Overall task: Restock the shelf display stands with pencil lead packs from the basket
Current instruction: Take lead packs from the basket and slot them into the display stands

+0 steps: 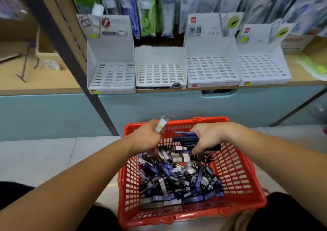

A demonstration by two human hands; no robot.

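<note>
Gathering step: the left hand point(144, 137) pinches one pale lead pack point(161, 123); the right hand point(208, 137) grips a bundle of dark packs point(187, 138), both over the heap point(177, 181) in the red basket point(237, 170). Next, probably: carry them to the far display stands point(160, 71), slotting each upright.

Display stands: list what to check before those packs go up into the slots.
1. Left hand grip on pale pack: ok, pinched.
2. Right hand grip on dark packs: ok, several held.
3. Display stands slots free: ok, all four look empty.
4. Basket stock: ok, many packs inside.
5. Pack matched to stand: cannot tell, labels blurred.
</note>
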